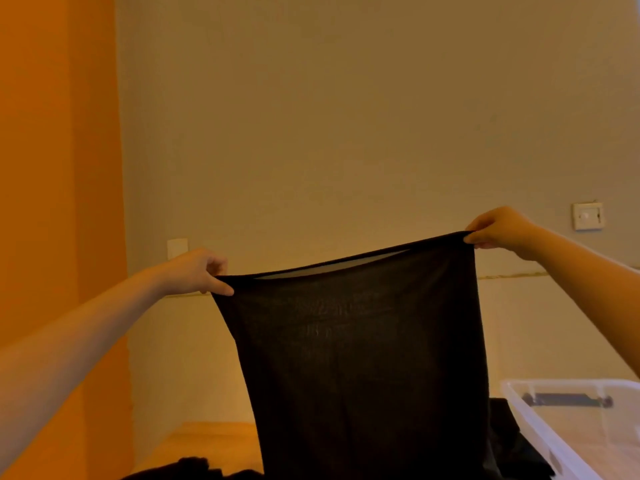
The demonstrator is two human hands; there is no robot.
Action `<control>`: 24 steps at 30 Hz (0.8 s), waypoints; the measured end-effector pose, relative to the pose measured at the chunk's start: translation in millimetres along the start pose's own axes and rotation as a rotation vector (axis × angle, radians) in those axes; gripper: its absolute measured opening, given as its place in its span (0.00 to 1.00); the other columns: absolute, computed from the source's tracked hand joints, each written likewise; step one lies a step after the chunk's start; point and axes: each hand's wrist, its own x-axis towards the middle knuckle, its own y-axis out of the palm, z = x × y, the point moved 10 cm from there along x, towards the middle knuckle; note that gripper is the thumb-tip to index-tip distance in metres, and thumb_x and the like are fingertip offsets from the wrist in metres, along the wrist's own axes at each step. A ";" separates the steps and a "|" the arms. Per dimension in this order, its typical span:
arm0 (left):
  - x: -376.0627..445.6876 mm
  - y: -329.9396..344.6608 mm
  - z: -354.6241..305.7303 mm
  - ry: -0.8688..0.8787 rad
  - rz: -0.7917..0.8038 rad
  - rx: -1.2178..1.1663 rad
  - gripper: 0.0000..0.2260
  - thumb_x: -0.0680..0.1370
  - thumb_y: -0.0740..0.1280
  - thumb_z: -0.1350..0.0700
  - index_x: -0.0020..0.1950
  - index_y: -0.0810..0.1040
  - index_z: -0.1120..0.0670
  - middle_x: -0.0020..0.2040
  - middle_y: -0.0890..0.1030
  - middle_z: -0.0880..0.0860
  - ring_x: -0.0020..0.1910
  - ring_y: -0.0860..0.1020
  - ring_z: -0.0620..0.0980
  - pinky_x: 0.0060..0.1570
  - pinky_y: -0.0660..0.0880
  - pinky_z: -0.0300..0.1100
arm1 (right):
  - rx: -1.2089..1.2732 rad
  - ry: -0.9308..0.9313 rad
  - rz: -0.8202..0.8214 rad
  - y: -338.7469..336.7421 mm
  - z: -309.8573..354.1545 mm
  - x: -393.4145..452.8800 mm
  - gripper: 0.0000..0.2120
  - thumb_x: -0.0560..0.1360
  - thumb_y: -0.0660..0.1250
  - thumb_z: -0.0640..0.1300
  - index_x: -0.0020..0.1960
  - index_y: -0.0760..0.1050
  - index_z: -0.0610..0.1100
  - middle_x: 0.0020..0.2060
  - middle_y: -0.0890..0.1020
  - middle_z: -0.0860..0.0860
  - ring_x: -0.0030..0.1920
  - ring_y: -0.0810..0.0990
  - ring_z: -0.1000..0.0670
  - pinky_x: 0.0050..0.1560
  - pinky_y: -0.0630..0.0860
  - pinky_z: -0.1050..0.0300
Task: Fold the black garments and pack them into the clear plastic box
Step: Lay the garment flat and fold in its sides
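Observation:
A thin black garment [360,358] hangs in the air before me, stretched wide along its top edge. My left hand [199,271] pinches its left top corner. The right top corner, held higher, is pinched by my right hand [498,228]. The cloth hangs down past the bottom of the view. The clear plastic box [568,431] stands at the lower right, open, with a dark handle showing through its far wall. More black garments [512,441] lie heaped behind and below the hanging one, partly hidden by it.
A plain beige wall fills the background, with a white switch plate [587,216] at right and a small white plate [177,248] at left. An orange wall [59,202] runs down the left side. A wooden surface [211,441] shows at the lower left.

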 end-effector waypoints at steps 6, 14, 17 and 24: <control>-3.9 1.2 16.7 -0.145 0.075 0.071 0.06 0.76 0.68 0.57 0.41 0.82 0.51 0.39 0.80 0.50 0.38 0.74 0.46 0.36 0.68 0.34 | -0.268 -0.092 0.103 10.9 0.2 -4.6 0.07 0.73 0.66 0.32 0.49 0.80 0.38 0.37 0.79 0.47 0.39 0.76 0.49 0.50 0.72 0.53; -7.1 -21.8 29.9 -0.328 -0.130 -0.496 0.04 0.74 0.70 0.57 0.46 0.79 0.55 0.47 0.79 0.51 0.46 0.76 0.46 0.47 0.69 0.43 | 0.304 0.017 -0.013 -0.9 4.8 -5.3 0.03 0.74 0.65 0.31 0.42 0.76 0.36 0.40 0.78 0.43 0.42 0.78 0.47 0.53 0.74 0.50; -13.1 -33.6 26.9 -0.332 -0.254 -0.974 0.06 0.73 0.69 0.54 0.42 0.74 0.54 0.35 0.79 0.50 0.34 0.77 0.44 0.41 0.69 0.39 | 0.573 0.044 -0.029 -4.5 16.5 -6.8 0.06 0.76 0.62 0.32 0.42 0.74 0.39 0.41 0.78 0.44 0.43 0.78 0.48 0.49 0.76 0.51; -16.4 -52.4 22.8 -0.371 -0.431 -1.144 0.04 0.78 0.65 0.56 0.45 0.73 0.55 0.44 0.76 0.51 0.43 0.74 0.46 0.42 0.72 0.40 | 0.671 0.080 0.108 12.1 39.6 -12.7 0.06 0.78 0.59 0.34 0.45 0.74 0.39 0.42 0.78 0.45 0.42 0.79 0.49 0.32 0.80 0.62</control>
